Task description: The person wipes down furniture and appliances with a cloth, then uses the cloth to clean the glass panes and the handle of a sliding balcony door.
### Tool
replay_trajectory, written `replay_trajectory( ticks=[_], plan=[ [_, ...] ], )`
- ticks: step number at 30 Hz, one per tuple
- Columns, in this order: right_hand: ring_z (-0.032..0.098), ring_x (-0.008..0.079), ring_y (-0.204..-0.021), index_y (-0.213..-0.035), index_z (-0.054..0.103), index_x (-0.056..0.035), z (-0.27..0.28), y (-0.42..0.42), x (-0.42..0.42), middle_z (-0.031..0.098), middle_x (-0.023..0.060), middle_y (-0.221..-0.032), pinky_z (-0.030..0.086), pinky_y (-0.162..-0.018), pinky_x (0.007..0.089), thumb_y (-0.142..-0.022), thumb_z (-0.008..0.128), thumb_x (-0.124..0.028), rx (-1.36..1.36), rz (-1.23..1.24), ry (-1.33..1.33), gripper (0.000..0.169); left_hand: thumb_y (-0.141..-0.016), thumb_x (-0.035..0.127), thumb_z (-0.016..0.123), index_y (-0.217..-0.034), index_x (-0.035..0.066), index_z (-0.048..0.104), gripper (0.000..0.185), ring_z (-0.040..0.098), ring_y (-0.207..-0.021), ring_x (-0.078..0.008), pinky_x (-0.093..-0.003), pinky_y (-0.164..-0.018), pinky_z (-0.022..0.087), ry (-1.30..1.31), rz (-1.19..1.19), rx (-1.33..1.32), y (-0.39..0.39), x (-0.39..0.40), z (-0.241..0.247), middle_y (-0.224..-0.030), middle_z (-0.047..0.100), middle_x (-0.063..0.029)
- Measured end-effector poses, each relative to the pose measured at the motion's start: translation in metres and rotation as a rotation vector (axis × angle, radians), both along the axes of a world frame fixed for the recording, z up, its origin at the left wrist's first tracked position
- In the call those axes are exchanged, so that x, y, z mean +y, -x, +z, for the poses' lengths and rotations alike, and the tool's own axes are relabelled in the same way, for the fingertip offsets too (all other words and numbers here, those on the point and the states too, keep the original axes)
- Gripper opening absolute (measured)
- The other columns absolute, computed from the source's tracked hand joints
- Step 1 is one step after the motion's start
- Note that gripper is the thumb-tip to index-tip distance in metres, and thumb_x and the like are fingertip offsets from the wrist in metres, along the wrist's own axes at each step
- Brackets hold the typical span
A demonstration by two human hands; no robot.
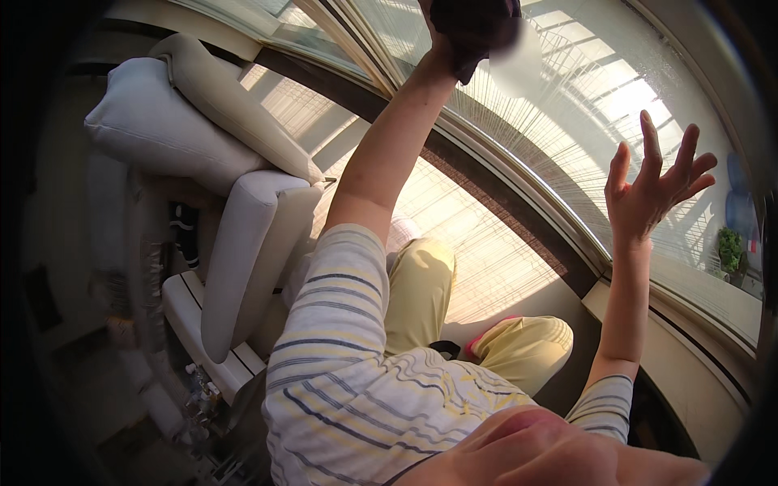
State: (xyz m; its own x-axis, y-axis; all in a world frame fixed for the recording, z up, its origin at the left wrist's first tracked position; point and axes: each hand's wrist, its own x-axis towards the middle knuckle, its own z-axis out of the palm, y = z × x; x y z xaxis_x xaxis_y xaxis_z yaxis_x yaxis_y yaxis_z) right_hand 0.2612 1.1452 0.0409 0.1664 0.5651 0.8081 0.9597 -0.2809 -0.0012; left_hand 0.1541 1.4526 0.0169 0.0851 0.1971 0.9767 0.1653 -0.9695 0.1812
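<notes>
My left hand (pixel 431 29) is raised at the top of the view, mostly hidden behind a dark cloth (pixel 471 30) that it grips. The cloth is up against or close before the window glass (pixel 571 121); contact cannot be made out. Fine streaks and wet-looking marks run over the pane. On the right, my right hand (pixel 650 182) is lifted with its back towards me, fingers spread and nothing held. It is in front of the same pane, and whether the fingertips touch it is unclear.
A pale upholstered sofa (pixel 243 243) with a cushion (pixel 164 127) stands to the left. The window frame (pixel 523 176) and a dark sill strip (pixel 486 200) cross before my bent knees (pixel 425 273). Outside, a green plant (pixel 731 250) shows at far right. Small items (pixel 203 395) lie lower left.
</notes>
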Motion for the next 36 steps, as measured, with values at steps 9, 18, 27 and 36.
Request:
replay_trajectory(
  ticks=[9, 18, 27, 36],
  plan=[
    [-0.001, 0.0298, -0.148, -0.129, 0.056, -0.0325, -0.098, 0.009, 0.013, 0.02, 0.0086, -0.158, -0.012, -0.114, 0.0559, -0.081, 0.073, -0.02, -0.07, -0.007, 0.057, 0.053, -0.09, 0.038, 0.057, -0.139, 0.006, 0.037, 0.063, 0.039, -0.121, -0.0529, -0.0579, -0.099, 0.034, 0.169, 0.08, 0.03, 0.047, 0.062, -0.091, -0.139, 0.03, -0.0328],
    [-0.005, 0.0292, -0.148, -0.132, 0.056, -0.031, -0.184, 0.019, 0.022, 0.017, 0.0084, -0.158, -0.011, -0.115, 0.0534, -0.083, 0.072, -0.026, -0.018, -0.078, 0.186, 0.051, -0.085, 0.034, 0.065, -0.133, 0.01, 0.044, 0.058, 0.04, -0.12, -0.0527, -0.0581, -0.096, 0.04, 0.168, 0.286, 0.329, 0.058, 0.053, -0.241, -0.138, 0.033, -0.0311],
    [-0.013, 0.0381, -0.145, -0.148, 0.033, -0.028, -0.231, -0.05, 0.043, 0.002, 0.019, -0.159, -0.02, -0.108, 0.06, -0.09, 0.044, -0.063, -0.314, -0.375, 0.166, 0.07, -0.093, 0.014, 0.044, -0.13, 0.0, 0.048, 0.04, 0.039, -0.126, -0.0394, -0.051, -0.106, 0.029, 0.17, 0.681, 0.222, 0.138, 0.155, -0.272, -0.134, 0.044, -0.0227],
    [-0.009, 0.0476, -0.143, -0.152, 0.02, -0.015, -0.219, -0.031, 0.055, -0.002, 0.028, -0.156, -0.012, -0.107, 0.0645, -0.095, 0.032, -0.058, -0.426, -0.328, 0.118, 0.073, -0.096, 0.017, 0.045, -0.125, 0.006, 0.052, 0.031, 0.047, -0.115, -0.0236, -0.036, -0.098, 0.037, 0.688, 0.933, 0.295, 0.124, 0.16, -0.394, -0.125, 0.051, -0.0102]
  ],
)
